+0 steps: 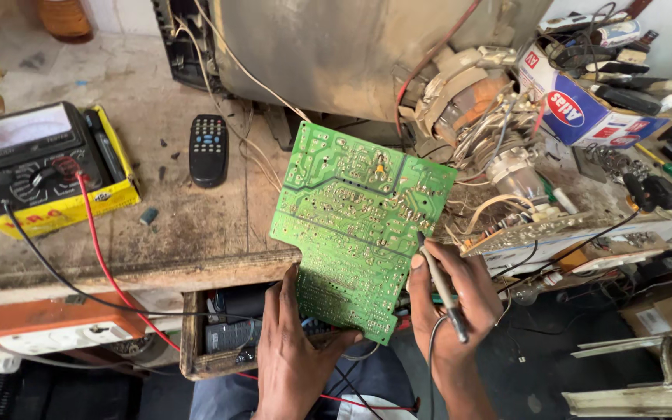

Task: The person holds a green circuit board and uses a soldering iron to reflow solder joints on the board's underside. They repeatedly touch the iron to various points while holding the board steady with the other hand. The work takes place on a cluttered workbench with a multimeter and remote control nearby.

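Observation:
A green circuit board (355, 218) is tilted up over the front edge of the workbench, its solder side facing me. My left hand (293, 358) grips its lower edge from underneath. My right hand (449, 303) supports the board's right edge and holds a thin metal probe (441, 284) like a pen, its tip touching the board near the right side. A cable runs down from the probe's rear end.
A yellow-cased analog multimeter (44, 167) with red and black leads sits at left, a black remote (208, 149) beside it. A tube television's back (351, 54) and loose wiring fill the bench rear. A box of tools (585, 109) stands at right, an open drawer (219, 334) below.

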